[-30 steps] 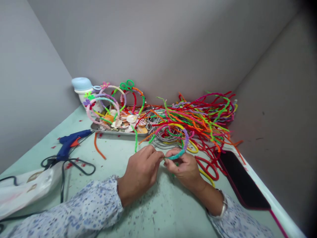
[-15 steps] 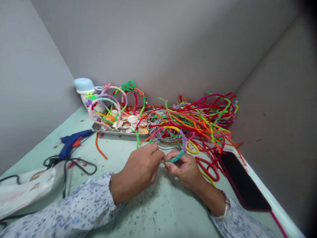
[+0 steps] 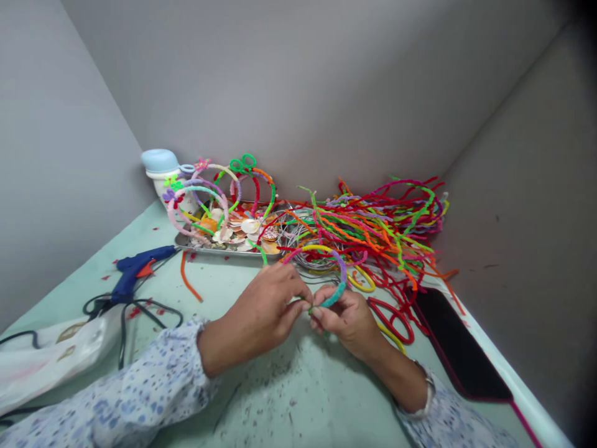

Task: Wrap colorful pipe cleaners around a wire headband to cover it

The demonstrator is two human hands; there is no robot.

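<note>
A ring wrapped in pink, yellow, purple and teal fuzzy stems (image 3: 342, 274) stands up between my hands. My right hand (image 3: 342, 317) pinches its teal end between thumb and fingers. Close beside it, my left hand (image 3: 265, 311) has thumb and forefinger pressed together on a thin green stem (image 3: 308, 306) at the ring's end. Part of the green stem is hidden by the fingers. Another green tip (image 3: 262, 252) sticks up behind my left hand.
Behind lie a metal tray of shells (image 3: 228, 251), several finished rings (image 3: 224, 214) and a pile of coloured stems (image 3: 373, 224). A bottle (image 3: 161, 163) and blue glue gun (image 3: 128, 277) are left; red-handled scissors (image 3: 396, 320) and a black phone (image 3: 459, 342) lie right.
My left hand has shifted slightly left and its fingers have turned at the ring's end. The green tip behind it has tilted. My right hand keeps its hold, and the ring has dipped slightly.
</note>
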